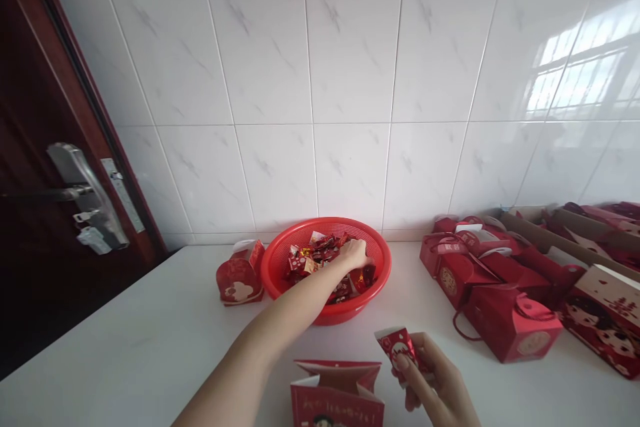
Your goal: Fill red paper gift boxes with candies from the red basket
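My left hand [354, 255] reaches into the red plastic basket [271, 273], its fingers down among wrapped sweets [315, 257] at the right side; the fingertips are hidden. Lower right, my right hand [431, 373] pinches a red and white sweet packet [397, 349] between thumb and fingers. Between my left forearm and my right hand stands a red paper box [337, 403] with its top open, at the bottom edge of the view.
A closed red box [240, 277] stands left of the basket. Several red gift boxes [515, 320] are grouped on the right, beside a cardboard carton [540, 233]. Behind the white table [125, 340] is a tiled wall; a dark red door [30, 147] is at left.
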`<state>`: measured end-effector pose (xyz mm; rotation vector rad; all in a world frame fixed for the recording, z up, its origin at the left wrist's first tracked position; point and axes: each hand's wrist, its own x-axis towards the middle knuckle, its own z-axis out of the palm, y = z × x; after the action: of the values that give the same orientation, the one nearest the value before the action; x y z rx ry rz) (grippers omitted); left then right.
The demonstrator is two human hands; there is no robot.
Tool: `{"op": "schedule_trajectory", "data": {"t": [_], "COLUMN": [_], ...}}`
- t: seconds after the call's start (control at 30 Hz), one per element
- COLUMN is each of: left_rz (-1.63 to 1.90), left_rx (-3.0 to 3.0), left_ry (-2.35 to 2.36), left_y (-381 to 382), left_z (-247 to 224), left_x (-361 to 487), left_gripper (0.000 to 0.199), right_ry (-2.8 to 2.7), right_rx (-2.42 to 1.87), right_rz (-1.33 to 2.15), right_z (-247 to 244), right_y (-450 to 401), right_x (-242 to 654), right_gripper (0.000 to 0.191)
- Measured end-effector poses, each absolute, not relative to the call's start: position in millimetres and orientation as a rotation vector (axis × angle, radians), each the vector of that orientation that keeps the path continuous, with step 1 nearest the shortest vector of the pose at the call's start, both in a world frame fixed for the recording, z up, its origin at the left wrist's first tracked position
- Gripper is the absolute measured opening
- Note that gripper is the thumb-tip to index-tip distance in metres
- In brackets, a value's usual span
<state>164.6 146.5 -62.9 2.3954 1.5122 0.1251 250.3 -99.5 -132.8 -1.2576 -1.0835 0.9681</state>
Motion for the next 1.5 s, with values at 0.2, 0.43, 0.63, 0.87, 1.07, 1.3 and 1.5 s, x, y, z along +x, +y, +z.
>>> {"op": "schedule_trajectory", "data": {"t": [0.2,0.43,0.63,0.87,1.07,1.3,1.5], "left_rz": [0.191,0.393,0.432,0.336,0.169,0.124,0.218], "left_rx": [2.270,2.063,1.934,1.766,2.045,2.154,2.035], "left_ry": [1.524,1.295,0.920,0.521,0.422,0.420,0.408], "left_y": [152,160,137,74,46,37,48], "left_z": [-65,-47,-26,-27,-22,-31,-30], "left_x": [163,146,127,109,110,117,112], "left_gripper": [0.033,0.046,0.049,0.055,0.061,0.053,0.053], "right_ry": [-1.107,-1.077,-0.951,-0.867,-0.881,-0.880,-0.770], "right_rx": [-1.269,-1.230,-1.136,-1.059,-0.995,-1.060,-1.054], "right_rz": [0.958,0.937,1.032,1.140,1.186,1.202,1.254], "right_z": [-132,-128,-126,-119,-116,-119,-119], "right_y": [-99,-99,-95,-96,-99,-98,-98], "right_x": [252,252,261,269,268,271,272], "right_gripper": [0.051,0.048,0.048,0.046,0.042,0.048,0.048]}}
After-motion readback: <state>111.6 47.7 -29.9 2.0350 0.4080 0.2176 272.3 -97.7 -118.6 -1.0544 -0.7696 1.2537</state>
